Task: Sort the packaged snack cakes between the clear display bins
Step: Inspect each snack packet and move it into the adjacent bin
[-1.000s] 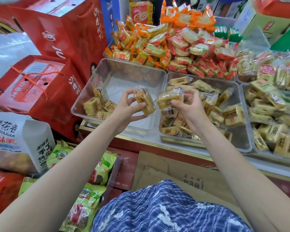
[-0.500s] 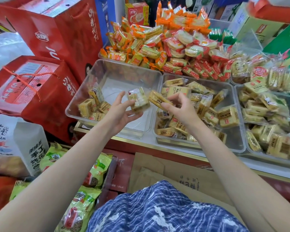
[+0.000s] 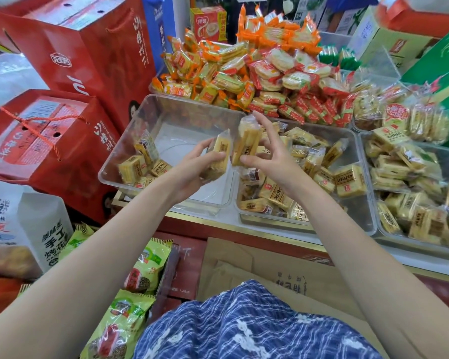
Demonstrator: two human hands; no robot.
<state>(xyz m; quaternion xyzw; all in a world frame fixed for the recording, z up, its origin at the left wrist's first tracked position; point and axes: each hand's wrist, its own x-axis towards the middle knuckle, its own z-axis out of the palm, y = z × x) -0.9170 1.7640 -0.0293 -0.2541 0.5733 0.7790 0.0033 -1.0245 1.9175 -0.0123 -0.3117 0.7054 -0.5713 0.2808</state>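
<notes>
Two packaged snack cakes are in hand above the divide between the left bin (image 3: 130,141) and the middle bin (image 3: 358,211). The left hand (image 3: 192,172) grips one cake (image 3: 219,158) with fingers curled round its lower end and thumb along its side; the cake stands nearly upright, long axis running up and slightly away, directly over the right edge of the left bin. The right hand (image 3: 272,161) pinches the second cake (image 3: 246,145) between thumb and fingers, the index finger raised straight above it; this cake is also near upright and sits just beside the first, over the left edge of the middle bin. The two packets are close, whether touching cannot be told. The left bin holds only a few cakes at its left end (the middle one is well stocked). Judged from this, the left hand lies nearer the sparse bin, which sits below and to its left.
</notes>
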